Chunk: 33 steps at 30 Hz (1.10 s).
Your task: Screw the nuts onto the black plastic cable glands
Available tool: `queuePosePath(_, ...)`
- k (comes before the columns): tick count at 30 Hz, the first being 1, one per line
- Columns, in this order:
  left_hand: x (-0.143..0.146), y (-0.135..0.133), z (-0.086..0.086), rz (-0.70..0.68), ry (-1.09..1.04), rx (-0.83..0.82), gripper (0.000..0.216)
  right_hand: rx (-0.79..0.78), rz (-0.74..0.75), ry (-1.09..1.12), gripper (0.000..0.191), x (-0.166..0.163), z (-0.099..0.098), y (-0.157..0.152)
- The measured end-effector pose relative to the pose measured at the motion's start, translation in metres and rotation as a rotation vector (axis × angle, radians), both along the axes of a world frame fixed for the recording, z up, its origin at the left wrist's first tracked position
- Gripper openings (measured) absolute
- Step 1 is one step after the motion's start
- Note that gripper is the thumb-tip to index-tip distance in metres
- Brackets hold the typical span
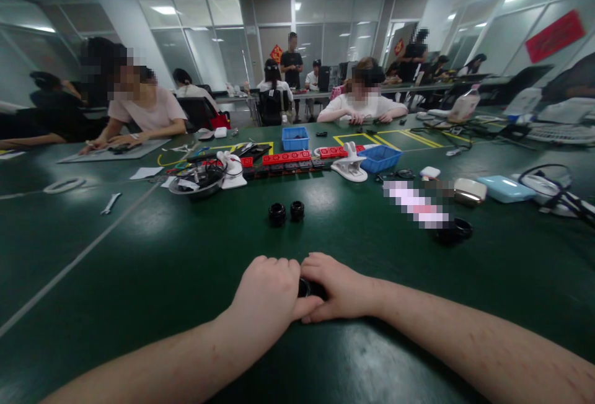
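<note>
My left hand (269,287) and my right hand (337,285) meet above the table, close in front of me. Between them is a glossy black round part (304,287), mostly covered by fingers, so its exact kind cannot be made out. Both hands are closed on it, the left from its left side and the right from above and its right side. Farther out on the table stand two short black ribbed cylinders, a left one (277,214) and a slightly smaller right one (297,210), side by side with a small gap.
The green table (186,280) carries a wrench (111,204) at left and a bowl of cables (198,184). Behind the cylinders run red power strips (286,157), a white clamp (349,165) and a blue bin (380,157). A black ring-like dish (454,230) lies right. People sit opposite.
</note>
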<state>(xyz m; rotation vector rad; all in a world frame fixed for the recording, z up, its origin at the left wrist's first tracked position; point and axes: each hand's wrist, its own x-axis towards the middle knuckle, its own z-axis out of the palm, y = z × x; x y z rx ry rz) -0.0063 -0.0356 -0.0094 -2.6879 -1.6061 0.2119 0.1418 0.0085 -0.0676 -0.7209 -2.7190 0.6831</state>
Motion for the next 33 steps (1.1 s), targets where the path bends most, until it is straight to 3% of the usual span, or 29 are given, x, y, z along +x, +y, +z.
queuePosePath(7,-0.01,0.005,-0.001,-0.034,-0.043,0.031,0.055,0.008,-0.012,0.002,0.039,0.001,-0.001,0.0)
queuePosePath(11,-0.025,0.013,0.01,-0.136,-0.21,0.043,0.039,-0.004,-0.009,0.019,0.038,0.002,-0.002,-0.001)
queuePosePath(15,-0.035,0.018,0.019,-0.355,-0.38,-0.164,0.019,-0.032,-0.001,0.014,0.04,0.002,0.0,-0.001)
queuePosePath(19,-0.038,0.02,0.02,-0.443,-0.462,-0.326,0.04,-0.012,-0.008,0.011,0.048,0.002,-0.002,-0.001)
queuePosePath(24,-0.034,0.018,0.019,-0.443,-0.459,-0.391,0.039,0.007,-0.002,0.013,0.043,0.002,-0.005,0.0)
queuePosePath(33,-0.025,0.014,0.012,-0.314,-0.293,-0.21,0.024,-0.001,0.003,0.008,0.039,0.001,0.0,-0.001)
